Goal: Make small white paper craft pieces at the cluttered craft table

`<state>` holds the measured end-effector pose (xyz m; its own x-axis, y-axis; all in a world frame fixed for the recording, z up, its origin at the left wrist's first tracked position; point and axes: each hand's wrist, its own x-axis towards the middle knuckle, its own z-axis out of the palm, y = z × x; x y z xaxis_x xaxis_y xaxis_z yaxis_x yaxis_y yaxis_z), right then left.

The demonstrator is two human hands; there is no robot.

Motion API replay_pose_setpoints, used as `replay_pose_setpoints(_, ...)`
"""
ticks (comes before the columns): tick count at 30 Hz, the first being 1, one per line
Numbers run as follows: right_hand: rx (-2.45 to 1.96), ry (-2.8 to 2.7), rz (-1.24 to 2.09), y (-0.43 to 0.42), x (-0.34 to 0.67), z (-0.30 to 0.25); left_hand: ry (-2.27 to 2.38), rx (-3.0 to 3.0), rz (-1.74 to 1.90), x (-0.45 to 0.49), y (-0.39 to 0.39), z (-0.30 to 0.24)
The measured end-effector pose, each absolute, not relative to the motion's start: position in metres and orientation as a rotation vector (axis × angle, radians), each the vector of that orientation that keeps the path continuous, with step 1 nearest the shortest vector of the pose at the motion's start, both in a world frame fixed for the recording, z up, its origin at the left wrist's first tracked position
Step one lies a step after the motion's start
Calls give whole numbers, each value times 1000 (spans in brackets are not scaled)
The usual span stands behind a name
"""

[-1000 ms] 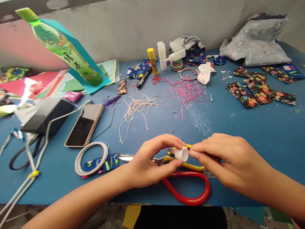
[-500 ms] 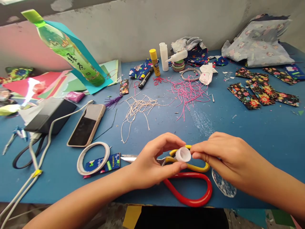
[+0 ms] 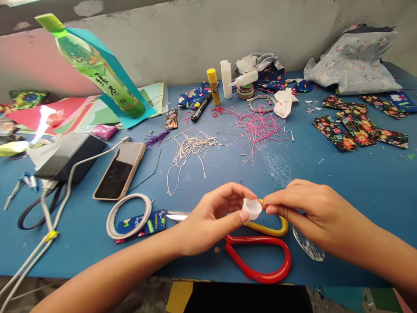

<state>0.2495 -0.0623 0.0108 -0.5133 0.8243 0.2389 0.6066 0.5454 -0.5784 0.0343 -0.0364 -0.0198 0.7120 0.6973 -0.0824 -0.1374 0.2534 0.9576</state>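
Note:
My left hand (image 3: 224, 215) pinches a small white plastic cap (image 3: 252, 209) between thumb and fingers, its hollow side tilted up. At the cap's right edge, my right hand (image 3: 304, 206) has thumb and forefinger pressed together; whatever lies between them is too small to make out. Beneath both hands rests a large pair of scissors (image 3: 286, 261) with one red and one yellow handle. Its blades point left, partly covered by my left hand. A clear, crinkled plastic piece (image 3: 308, 244) lies under my right wrist.
Left of the hands are a white tape roll (image 3: 110, 219) on blue printed fabric, a phone (image 3: 119, 171) and white cables (image 3: 67, 195). Beyond lie beige string (image 3: 192, 148), pink string (image 3: 257, 126), a glue stick (image 3: 213, 87), floral fabric pieces (image 3: 361, 128) and a green tea bottle (image 3: 100, 78).
The white cap has tilted and shifted slightly in my left fingers. My right fingertips stay at its edge. The rest of the table looks the same.

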Motion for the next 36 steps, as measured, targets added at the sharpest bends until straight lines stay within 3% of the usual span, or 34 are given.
replay_pose_setpoints(21,-1167,-2276,609,-61,247,11,606,1181,533,34,-35,-20)
replay_pose_setpoints(30,-1121,-2287,638,-64,248,6,731,1548,572,30,-37,-17)
replay_pose_setpoints(36,-1066,-2357,668,-66,246,4,641,1900,824,33,-37,-23)
